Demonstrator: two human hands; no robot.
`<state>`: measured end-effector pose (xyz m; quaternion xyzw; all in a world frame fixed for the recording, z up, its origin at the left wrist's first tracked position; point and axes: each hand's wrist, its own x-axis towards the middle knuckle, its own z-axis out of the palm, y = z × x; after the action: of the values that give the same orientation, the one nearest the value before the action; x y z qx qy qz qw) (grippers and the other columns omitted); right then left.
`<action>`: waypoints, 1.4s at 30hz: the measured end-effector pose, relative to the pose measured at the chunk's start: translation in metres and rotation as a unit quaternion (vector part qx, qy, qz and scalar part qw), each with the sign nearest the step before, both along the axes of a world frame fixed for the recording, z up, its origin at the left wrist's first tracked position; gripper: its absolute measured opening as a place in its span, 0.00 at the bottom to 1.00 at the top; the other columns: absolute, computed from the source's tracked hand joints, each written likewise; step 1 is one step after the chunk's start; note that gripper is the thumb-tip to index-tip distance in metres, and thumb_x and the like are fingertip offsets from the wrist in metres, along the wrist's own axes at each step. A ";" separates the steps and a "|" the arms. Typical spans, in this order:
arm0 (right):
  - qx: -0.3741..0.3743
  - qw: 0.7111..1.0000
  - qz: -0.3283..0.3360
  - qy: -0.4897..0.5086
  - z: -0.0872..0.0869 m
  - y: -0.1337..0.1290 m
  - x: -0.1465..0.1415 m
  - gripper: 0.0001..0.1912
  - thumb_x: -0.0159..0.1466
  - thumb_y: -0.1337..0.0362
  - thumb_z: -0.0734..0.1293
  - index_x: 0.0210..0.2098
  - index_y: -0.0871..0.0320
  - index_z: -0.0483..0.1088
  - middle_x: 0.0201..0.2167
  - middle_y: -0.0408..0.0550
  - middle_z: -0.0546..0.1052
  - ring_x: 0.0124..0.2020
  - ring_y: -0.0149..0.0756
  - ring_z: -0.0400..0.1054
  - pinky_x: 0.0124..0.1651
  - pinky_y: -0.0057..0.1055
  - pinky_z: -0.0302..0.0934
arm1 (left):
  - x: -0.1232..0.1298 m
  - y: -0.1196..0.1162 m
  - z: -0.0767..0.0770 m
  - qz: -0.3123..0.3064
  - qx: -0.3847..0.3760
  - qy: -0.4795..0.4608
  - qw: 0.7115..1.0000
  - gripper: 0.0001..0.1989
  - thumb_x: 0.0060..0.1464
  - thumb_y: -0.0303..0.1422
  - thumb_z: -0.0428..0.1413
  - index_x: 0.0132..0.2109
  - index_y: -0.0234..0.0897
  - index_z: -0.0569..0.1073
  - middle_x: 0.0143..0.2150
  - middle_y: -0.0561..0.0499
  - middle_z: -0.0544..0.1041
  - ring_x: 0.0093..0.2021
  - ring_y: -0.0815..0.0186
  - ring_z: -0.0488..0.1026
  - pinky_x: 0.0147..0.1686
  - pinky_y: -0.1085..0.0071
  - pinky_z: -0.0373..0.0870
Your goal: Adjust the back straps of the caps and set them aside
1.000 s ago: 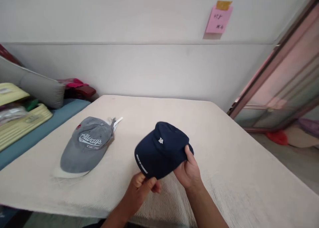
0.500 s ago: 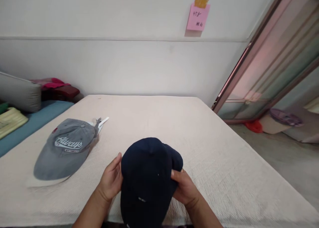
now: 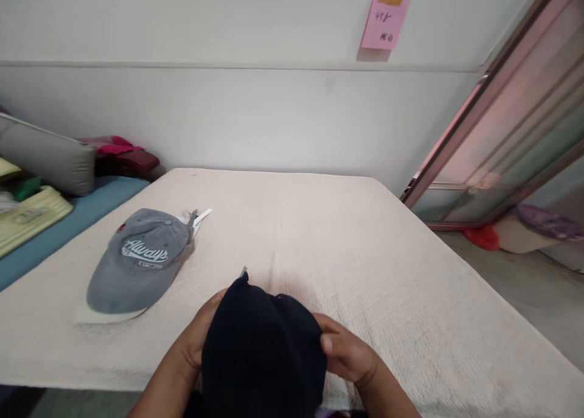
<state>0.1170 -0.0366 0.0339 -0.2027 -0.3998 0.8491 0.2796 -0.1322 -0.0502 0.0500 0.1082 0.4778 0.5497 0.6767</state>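
A dark navy baseball cap (image 3: pixel 264 357) is between my hands at the table's near edge, its lower part cut off by the bottom of the view. My left hand (image 3: pixel 203 330) grips the cap's left side; its fingers go out of sight behind the fabric. On the other side, my right hand (image 3: pixel 344 348) pinches the cap's right edge, with the thumb showing and bent. A small strap end or clasp (image 3: pixel 244 272) sticks up from the cap's top left. To the left lies a grey baseball cap (image 3: pixel 141 263) with white "Always" lettering, its brim toward me.
A cream cloth (image 3: pixel 328 223) covers the table. At the left stand a grey cushion (image 3: pixel 50 153), yellow packets (image 3: pixel 36 220) and dark red and pink items (image 3: pixel 123 153). A pink note (image 3: pixel 387 22) is taped to the wall. Sliding doors (image 3: pixel 497 114) and a red bag (image 3: pixel 482 237) are at the right.
The navy cap has been turned and tipped in my hands, moving lower and slightly left, and the strap end now shows. The view has shifted a little left.
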 end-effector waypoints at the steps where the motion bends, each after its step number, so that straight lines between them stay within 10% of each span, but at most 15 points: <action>1: -0.011 0.999 -0.035 0.013 -0.001 0.003 -0.001 0.25 0.51 0.51 0.71 0.44 0.59 0.73 0.39 0.52 0.76 0.41 0.39 0.70 0.47 0.35 0.61 | -0.001 -0.001 0.001 -0.046 0.016 0.016 0.999 0.03 0.39 0.25 0.64 0.24 0.30 0.77 0.19 0.47 0.74 0.18 0.63 0.70 0.21 0.66 0.70; 9: -0.019 0.993 -0.119 0.008 -0.005 0.027 -0.012 0.09 0.61 0.61 0.65 0.39 0.60 0.68 0.18 0.38 0.66 0.15 0.22 0.54 0.21 0.22 0.48 | 0.014 0.001 0.008 -0.372 0.113 0.169 0.906 0.07 0.47 0.32 0.60 0.35 0.35 0.80 0.32 0.47 0.80 0.30 0.61 0.73 0.30 0.71 0.67; 19: 0.050 0.983 -0.141 -0.109 0.005 0.032 -0.016 0.14 0.65 0.55 0.60 0.40 0.59 0.67 0.17 0.35 0.60 0.14 0.20 0.45 0.18 0.23 0.36 | 0.030 0.023 -0.016 -0.175 0.145 0.250 0.941 0.09 0.41 0.21 0.61 0.32 0.36 0.80 0.34 0.47 0.80 0.36 0.59 0.74 0.37 0.71 0.66; 27: 0.034 0.977 -0.189 -0.098 0.000 0.038 -0.013 0.05 0.60 0.67 0.62 0.31 0.62 0.68 0.21 0.40 0.64 0.15 0.19 0.50 0.19 0.24 0.39 | 0.036 0.025 -0.015 -0.226 0.163 0.329 0.902 0.11 0.49 0.29 0.52 0.38 0.37 0.78 0.38 0.50 0.79 0.39 0.60 0.72 0.42 0.69 0.63; 35: 0.064 0.982 -0.148 -0.100 0.003 0.036 -0.018 0.13 0.63 0.56 0.63 0.32 0.60 0.68 0.16 0.35 0.57 0.14 0.20 0.44 0.18 0.24 0.36 | 0.041 0.022 -0.022 -0.208 0.141 0.277 0.928 0.14 0.48 0.41 0.59 0.38 0.35 0.77 0.31 0.50 0.77 0.31 0.63 0.70 0.32 0.71 0.63; 42: 0.055 0.985 -0.129 -0.105 0.000 0.036 -0.011 0.13 0.62 0.57 0.65 0.28 0.61 0.68 0.16 0.37 0.60 0.14 0.19 0.45 0.19 0.24 0.34 | 0.041 0.018 -0.015 -0.182 0.094 0.052 0.977 0.13 0.47 0.35 0.61 0.41 0.35 0.77 0.33 0.47 0.79 0.32 0.62 0.74 0.38 0.68 0.67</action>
<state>0.1063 -0.0006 0.0337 -0.3246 -0.4434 0.7565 0.3546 -0.0913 -0.0319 0.0347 0.2852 0.4308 0.4531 0.7265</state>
